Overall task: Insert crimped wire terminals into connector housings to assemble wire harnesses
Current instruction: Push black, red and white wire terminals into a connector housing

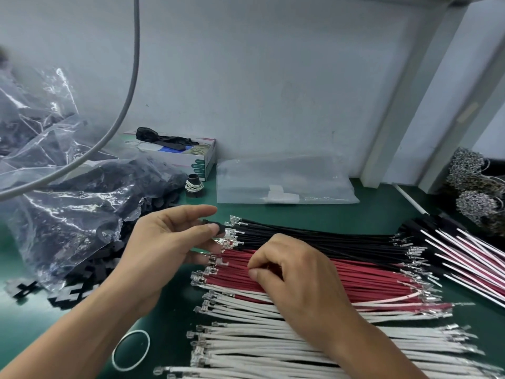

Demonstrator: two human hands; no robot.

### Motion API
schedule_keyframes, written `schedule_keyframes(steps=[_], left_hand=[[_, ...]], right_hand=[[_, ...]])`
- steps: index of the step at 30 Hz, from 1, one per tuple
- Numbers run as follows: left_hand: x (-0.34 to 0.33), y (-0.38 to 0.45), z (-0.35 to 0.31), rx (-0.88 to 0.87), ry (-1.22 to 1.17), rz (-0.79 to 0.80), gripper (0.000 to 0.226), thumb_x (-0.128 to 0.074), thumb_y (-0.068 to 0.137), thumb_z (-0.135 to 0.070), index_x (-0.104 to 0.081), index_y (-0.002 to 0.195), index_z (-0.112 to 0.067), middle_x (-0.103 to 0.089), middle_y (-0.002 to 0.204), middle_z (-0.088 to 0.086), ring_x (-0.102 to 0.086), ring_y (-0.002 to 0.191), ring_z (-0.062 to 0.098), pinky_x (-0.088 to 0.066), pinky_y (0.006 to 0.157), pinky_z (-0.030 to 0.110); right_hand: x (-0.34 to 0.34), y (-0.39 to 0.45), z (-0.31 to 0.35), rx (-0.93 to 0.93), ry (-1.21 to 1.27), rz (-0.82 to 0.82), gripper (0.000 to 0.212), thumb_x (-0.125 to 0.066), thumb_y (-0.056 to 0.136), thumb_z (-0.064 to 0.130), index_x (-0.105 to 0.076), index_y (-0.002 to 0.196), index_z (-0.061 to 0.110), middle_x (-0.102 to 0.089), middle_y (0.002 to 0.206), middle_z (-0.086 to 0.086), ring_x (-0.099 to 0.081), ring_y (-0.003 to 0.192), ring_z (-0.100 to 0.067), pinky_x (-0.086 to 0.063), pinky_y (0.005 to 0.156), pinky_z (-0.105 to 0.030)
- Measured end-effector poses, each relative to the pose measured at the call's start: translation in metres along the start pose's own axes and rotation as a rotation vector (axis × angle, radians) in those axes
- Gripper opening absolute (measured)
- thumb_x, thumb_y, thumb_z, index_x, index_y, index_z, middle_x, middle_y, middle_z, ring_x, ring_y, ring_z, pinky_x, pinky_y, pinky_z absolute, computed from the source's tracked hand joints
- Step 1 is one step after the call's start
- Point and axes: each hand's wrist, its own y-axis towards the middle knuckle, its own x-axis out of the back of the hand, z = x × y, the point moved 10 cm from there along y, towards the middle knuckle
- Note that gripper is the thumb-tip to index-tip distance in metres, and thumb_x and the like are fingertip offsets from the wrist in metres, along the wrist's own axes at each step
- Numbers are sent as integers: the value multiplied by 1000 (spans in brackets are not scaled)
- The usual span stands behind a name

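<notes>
White wires (273, 337) run left-right, terminals left, beside the red wires (355, 280). Right hand (297, 272) pinches a red one. Left hand (169, 242) grips a black housing (216, 225) just left of them.

There is only one view, worn on the person's head, looking forward and steeply down over the green counter (355, 217) from close above. Both forearms reach in from the bottom edge, so the hands sit near the middle of the picture. The pale back wall (273, 77) fills the upper half, and the wide lens bends the upright post (415, 105) at right.
</notes>
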Motion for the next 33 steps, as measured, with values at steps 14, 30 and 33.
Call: schedule_keyframes(steps=[14, 30, 33], left_hand=[[-18, -2, 5, 120, -279, 200, 37, -80, 70, -19, -79, 101, -1, -75, 98, 26, -73, 69, 22, -61, 58, 25], [-31, -8, 2, 143, -333, 322, 66, -102, 51, -36, -79, 103, -2, -76, 98, 23, -74, 72, 19, -62, 62, 25], [-32, -8, 2, 144, -347, 327, 67, -102, 50, -36, -79, 103, -2, -75, 99, 23, -74, 71, 19, -62, 61, 25]], right_hand=[[92, -24, 52, 402, -195, -639, 19, -66, 96, 3, -77, 111, 5, -62, 85, -10, -54, 72, -21, -46, 58, -33], [53, -6, 21, 175, -8, -365, 21, -63, 95, 22, -77, 111, 22, -54, 85, 10, -53, 69, -9, -50, 57, -32], [54, -8, 19, 170, 23, -384, 21, -63, 95, 22, -77, 111, 22, -54, 84, 10, -54, 69, -11, -50, 58, -34]])
